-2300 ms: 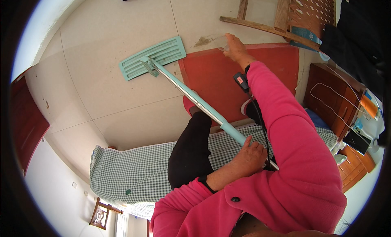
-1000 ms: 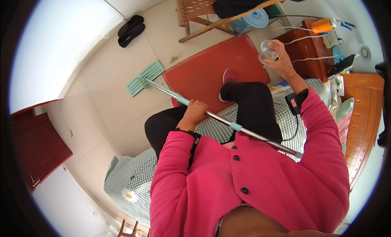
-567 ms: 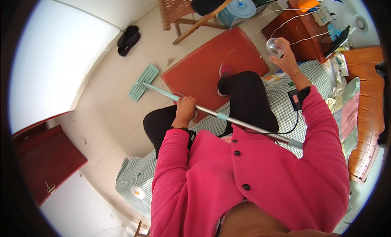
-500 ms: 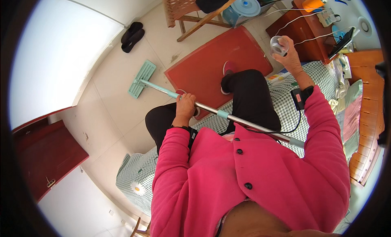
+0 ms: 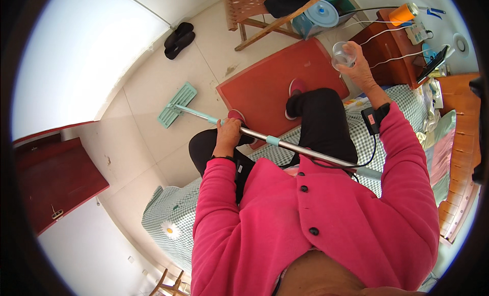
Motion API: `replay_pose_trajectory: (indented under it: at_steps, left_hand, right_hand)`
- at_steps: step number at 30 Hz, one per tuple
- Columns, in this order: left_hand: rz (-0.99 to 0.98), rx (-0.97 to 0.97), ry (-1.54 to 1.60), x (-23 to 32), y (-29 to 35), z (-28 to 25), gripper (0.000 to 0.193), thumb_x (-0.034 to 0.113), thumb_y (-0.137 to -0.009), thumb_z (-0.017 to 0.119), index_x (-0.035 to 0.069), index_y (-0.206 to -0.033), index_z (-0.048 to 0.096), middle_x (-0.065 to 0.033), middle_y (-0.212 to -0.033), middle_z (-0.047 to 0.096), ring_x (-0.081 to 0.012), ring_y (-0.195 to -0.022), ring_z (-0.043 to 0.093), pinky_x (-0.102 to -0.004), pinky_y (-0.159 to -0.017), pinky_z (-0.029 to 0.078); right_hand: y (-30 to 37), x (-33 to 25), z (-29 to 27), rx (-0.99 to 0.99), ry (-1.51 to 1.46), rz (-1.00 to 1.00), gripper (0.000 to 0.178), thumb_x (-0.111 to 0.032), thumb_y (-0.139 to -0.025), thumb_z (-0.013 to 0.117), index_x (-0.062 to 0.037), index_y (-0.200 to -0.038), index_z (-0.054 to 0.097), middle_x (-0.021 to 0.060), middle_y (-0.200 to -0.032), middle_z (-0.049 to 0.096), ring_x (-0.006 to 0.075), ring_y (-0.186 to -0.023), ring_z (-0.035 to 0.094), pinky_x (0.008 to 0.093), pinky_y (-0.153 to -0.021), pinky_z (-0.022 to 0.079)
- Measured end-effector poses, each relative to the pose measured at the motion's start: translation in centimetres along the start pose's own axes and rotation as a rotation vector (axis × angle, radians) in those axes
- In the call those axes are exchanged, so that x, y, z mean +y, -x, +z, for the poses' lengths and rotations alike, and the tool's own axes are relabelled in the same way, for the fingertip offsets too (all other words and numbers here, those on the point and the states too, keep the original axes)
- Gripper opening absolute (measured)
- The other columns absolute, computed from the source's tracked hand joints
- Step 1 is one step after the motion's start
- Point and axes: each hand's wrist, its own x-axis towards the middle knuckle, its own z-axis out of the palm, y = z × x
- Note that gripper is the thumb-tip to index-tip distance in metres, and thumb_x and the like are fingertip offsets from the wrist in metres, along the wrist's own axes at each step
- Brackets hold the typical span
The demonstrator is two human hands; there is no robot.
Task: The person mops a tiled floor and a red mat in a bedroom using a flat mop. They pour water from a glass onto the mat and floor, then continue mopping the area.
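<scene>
My left hand is closed round the pole of a mop, which slants across my lap. The pole is metal with pale green sections, and its far end under my right arm is partly hidden. At the other end, the flat green mop head rests on the tiled floor, bare of any cloth on its upper side. My right hand is raised at the right, with fingers wrapped round a clear plastic cup. The cup is tilted, and I cannot tell whether liquid is in it.
A red mat lies under my feet. I sit on a bed with a green checked cover. Beside it stands a brown nightstand with cords and an orange jar. Black slippers, a wooden chair and a blue-lidded bucket are farther off.
The view has shifted slightly, moving the room's far side right and down. My right hand has tipped the cup a little differently. The left hand keeps its hold on the mop pole.
</scene>
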Motion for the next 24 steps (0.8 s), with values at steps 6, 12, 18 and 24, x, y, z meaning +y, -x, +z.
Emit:
replay_pose_trajectory:
  at_steps: [6, 12, 18, 24]
  left_hand:
    - [-0.113, -0.101, 0.021, -1.0, -1.0, 1.5, 0.014, 0.018, -0.082, 0.063, 0.012, -0.094, 0.064, -0.006, -0.101, 0.062, -0.0259, -0.112, 0.057, -0.0635, -0.102, 0.034]
    - [-0.091, -0.45, 0.012, -0.3, -2.8, 1.6, 0.042, 0.033, -0.073, 0.076, 0.014, -0.109, 0.068, -0.0054, -0.116, 0.064, -0.0271, -0.119, 0.055, -0.0655, -0.103, 0.032]
    - [0.005, -0.724, 0.071, 0.3, -6.0, 1.5, 0.049, 0.035, -0.072, 0.077, 0.014, -0.116, 0.07, -0.0096, -0.121, 0.065, -0.0316, -0.123, 0.053, -0.0657, -0.106, 0.024]
    - [0.196, -0.711, 0.147, 1.2, -7.5, 1.8, 0.044, 0.039, -0.077, 0.071, 0.014, -0.113, 0.069, -0.0078, -0.119, 0.065, -0.0315, -0.117, 0.056, -0.0646, -0.101, 0.028]
  right_hand:
    - [-2.1, -3.3, 4.3, -0.119, -0.013, -0.14, 0.079, -0.015, -0.07, 0.078, -0.0064, -0.136, 0.036, 0.0172, -0.127, 0.055, 0.0273, -0.12, 0.054, 0.0334, -0.1, 0.044]
    - [-4.5, -6.9, 13.1, -0.368, -0.078, -0.186, 0.081, -0.014, -0.069, 0.079, -0.0054, -0.137, 0.036, 0.017, -0.127, 0.055, 0.0281, -0.121, 0.054, 0.0346, -0.1, 0.044]
    - [-6.7, -9.1, 26.6, -0.604, -0.059, -0.241, 0.085, -0.022, -0.067, 0.079, -0.0059, -0.138, 0.035, 0.0182, -0.128, 0.054, 0.0326, -0.118, 0.055, 0.0365, -0.097, 0.045]
    - [-8.9, -9.7, 41.4, -0.737, 0.037, -0.254, 0.08, -0.024, -0.068, 0.077, -0.0061, -0.135, 0.037, 0.0186, -0.129, 0.052, 0.0369, -0.12, 0.051, 0.041, -0.098, 0.044]
